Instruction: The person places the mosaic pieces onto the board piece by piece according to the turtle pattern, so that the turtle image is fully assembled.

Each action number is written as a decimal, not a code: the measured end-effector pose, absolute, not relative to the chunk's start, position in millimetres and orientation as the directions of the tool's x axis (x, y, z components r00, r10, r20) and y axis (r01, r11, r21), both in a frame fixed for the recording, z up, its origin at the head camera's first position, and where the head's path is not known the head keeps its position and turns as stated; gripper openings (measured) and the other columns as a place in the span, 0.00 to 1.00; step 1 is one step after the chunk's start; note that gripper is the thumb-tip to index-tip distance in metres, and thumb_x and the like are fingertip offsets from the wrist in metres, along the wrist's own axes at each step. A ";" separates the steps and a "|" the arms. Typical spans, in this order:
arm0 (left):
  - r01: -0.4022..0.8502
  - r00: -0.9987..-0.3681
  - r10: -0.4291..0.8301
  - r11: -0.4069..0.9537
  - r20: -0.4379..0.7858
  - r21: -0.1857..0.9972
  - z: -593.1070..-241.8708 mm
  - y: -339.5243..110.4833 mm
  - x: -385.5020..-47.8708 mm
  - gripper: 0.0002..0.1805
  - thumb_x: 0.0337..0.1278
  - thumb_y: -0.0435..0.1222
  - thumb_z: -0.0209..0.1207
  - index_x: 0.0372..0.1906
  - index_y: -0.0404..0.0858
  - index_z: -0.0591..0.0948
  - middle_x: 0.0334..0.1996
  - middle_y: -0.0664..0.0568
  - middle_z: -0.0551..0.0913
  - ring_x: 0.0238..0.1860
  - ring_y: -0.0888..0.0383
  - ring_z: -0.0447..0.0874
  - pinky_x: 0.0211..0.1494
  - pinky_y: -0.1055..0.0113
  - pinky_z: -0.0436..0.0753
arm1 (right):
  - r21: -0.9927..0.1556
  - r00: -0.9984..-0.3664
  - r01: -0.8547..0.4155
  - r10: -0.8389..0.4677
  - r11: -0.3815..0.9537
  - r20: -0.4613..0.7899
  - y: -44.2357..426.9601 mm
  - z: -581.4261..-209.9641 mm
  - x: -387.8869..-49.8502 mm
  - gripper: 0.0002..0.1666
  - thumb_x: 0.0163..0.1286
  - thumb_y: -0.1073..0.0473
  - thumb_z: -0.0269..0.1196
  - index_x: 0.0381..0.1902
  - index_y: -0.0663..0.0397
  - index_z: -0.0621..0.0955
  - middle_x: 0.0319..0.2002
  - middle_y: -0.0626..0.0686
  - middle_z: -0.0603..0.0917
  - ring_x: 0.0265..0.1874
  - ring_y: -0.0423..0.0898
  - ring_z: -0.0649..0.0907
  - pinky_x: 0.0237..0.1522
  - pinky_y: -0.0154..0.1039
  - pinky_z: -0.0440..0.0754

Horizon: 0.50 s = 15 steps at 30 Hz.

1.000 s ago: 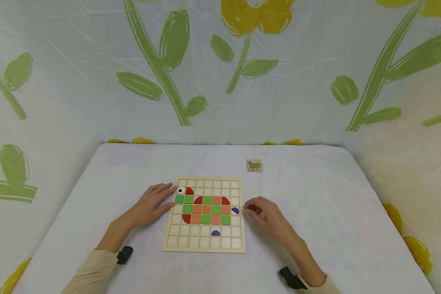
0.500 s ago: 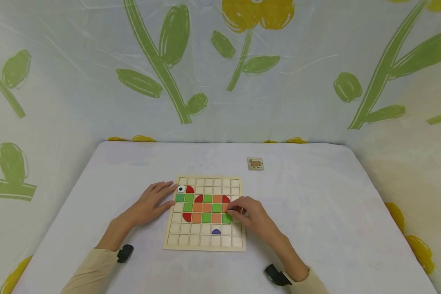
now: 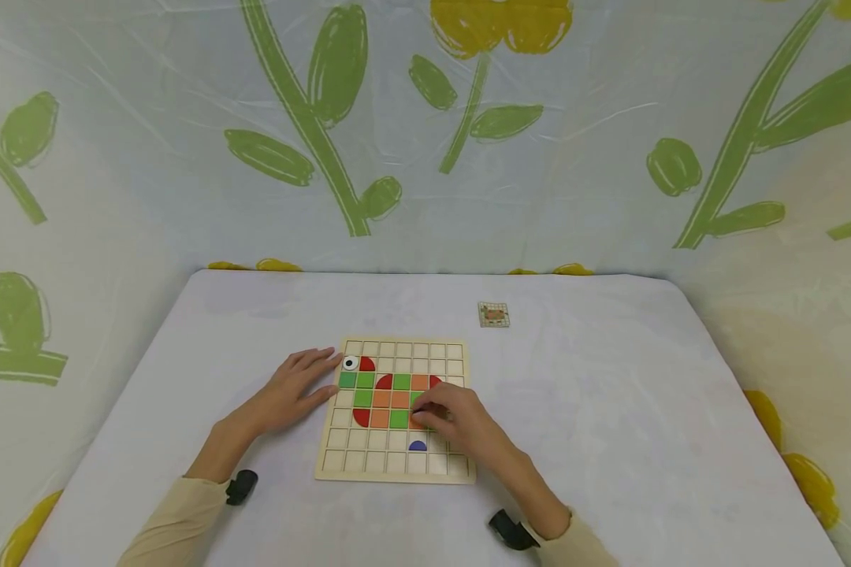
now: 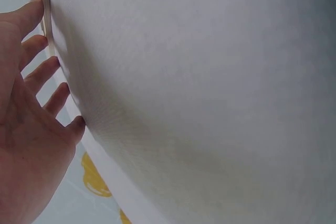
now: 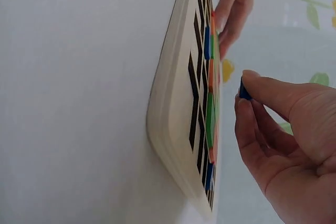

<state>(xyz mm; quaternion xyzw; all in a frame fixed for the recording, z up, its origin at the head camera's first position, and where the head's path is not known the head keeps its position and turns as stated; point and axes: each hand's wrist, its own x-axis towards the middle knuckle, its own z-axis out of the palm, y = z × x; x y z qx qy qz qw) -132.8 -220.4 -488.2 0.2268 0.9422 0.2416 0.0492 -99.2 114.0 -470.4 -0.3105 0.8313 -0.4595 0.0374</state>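
Note:
A square wooden grid board lies on the table, with green, orange and red tiles making a pattern in its cells. Between thumb and fingers, my right hand pinches a small dark blue piece above the board's right half, hiding some tiles there. My left hand lies at the board's left side with fingers extended, its fingertips touching the edge. Below the pattern sits a blue half-circle. Another blue piece shows near the board's edge in the right wrist view. A white eye tile sits at upper left.
Behind the board, to the right, a small picture card lies on the white-covered table. Cloth printed with flowers and leaves hangs around the back and sides.
My right hand has moved left from beside the board to above its tiles, carrying the blue piece. The left hand stays in place at the board's edge.

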 end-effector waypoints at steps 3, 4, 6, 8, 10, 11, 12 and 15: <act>0.393 -0.894 0.449 0.783 -0.001 0.482 -487.6 -220.4 -133.8 0.32 0.75 0.45 0.59 0.78 0.41 0.68 0.77 0.40 0.64 0.76 0.37 0.55 0.75 0.35 0.59 | -0.785 -0.801 -0.483 -0.558 0.389 0.217 107.8 -469.2 -98.9 0.06 0.68 0.66 0.70 0.43 0.58 0.88 0.38 0.49 0.87 0.37 0.38 0.82 0.44 0.33 0.84; 0.394 -0.893 0.450 0.782 -0.001 0.483 -487.4 -220.5 -133.8 0.32 0.75 0.45 0.59 0.78 0.41 0.68 0.77 0.40 0.64 0.76 0.36 0.55 0.75 0.35 0.59 | -0.786 -0.800 -0.482 -0.561 0.388 0.213 105.8 -469.0 -98.7 0.06 0.68 0.66 0.70 0.43 0.58 0.88 0.39 0.49 0.87 0.38 0.38 0.82 0.45 0.33 0.84; 0.397 -0.892 0.453 0.782 0.000 0.480 -487.6 -220.7 -134.2 0.33 0.75 0.45 0.59 0.78 0.41 0.68 0.77 0.40 0.64 0.76 0.36 0.55 0.75 0.34 0.59 | -0.787 -0.797 -0.481 -0.567 0.387 0.208 102.1 -468.2 -98.2 0.06 0.69 0.66 0.70 0.44 0.58 0.88 0.39 0.48 0.87 0.38 0.38 0.81 0.45 0.33 0.84; 0.401 -0.890 0.455 0.781 0.003 0.479 -488.0 -220.9 -134.5 0.33 0.75 0.45 0.59 0.78 0.41 0.68 0.77 0.40 0.64 0.76 0.36 0.55 0.74 0.34 0.60 | -0.783 -0.795 -0.483 -0.571 0.392 0.204 98.6 -467.7 -97.6 0.06 0.69 0.65 0.70 0.44 0.58 0.88 0.39 0.48 0.87 0.38 0.38 0.81 0.45 0.33 0.84; 0.403 -0.889 0.457 0.780 0.006 0.479 -488.3 -221.1 -134.6 0.33 0.74 0.45 0.60 0.78 0.40 0.68 0.77 0.40 0.64 0.76 0.36 0.55 0.74 0.34 0.60 | -0.773 -0.793 -0.489 -0.575 0.405 0.201 95.2 -467.7 -96.9 0.06 0.70 0.65 0.69 0.43 0.57 0.88 0.39 0.49 0.87 0.39 0.39 0.81 0.45 0.33 0.83; 0.403 -0.889 0.457 0.779 0.005 0.479 -488.6 -221.2 -134.9 0.33 0.74 0.45 0.60 0.78 0.41 0.68 0.77 0.40 0.64 0.76 0.36 0.55 0.74 0.34 0.60 | -0.767 -0.792 -0.491 -0.577 0.412 0.197 93.4 -467.8 -96.7 0.05 0.70 0.65 0.69 0.43 0.57 0.88 0.39 0.49 0.87 0.39 0.39 0.80 0.45 0.33 0.82; 0.403 -0.889 0.457 0.779 0.004 0.480 -488.5 -221.1 -135.0 0.33 0.74 0.45 0.60 0.78 0.40 0.68 0.77 0.40 0.64 0.76 0.36 0.55 0.74 0.34 0.60 | -0.764 -0.792 -0.493 -0.579 0.417 0.194 91.5 -467.9 -96.5 0.05 0.71 0.65 0.69 0.43 0.56 0.88 0.39 0.49 0.87 0.39 0.39 0.80 0.45 0.34 0.82; 0.401 -0.890 0.457 0.779 0.003 0.482 -487.6 -221.1 -135.1 0.33 0.75 0.46 0.59 0.78 0.40 0.68 0.77 0.41 0.64 0.76 0.36 0.55 0.74 0.34 0.59 | -0.755 -0.786 -0.500 -0.589 0.424 0.189 85.2 -469.3 -96.4 0.05 0.71 0.65 0.68 0.42 0.55 0.89 0.40 0.49 0.87 0.41 0.40 0.81 0.47 0.34 0.82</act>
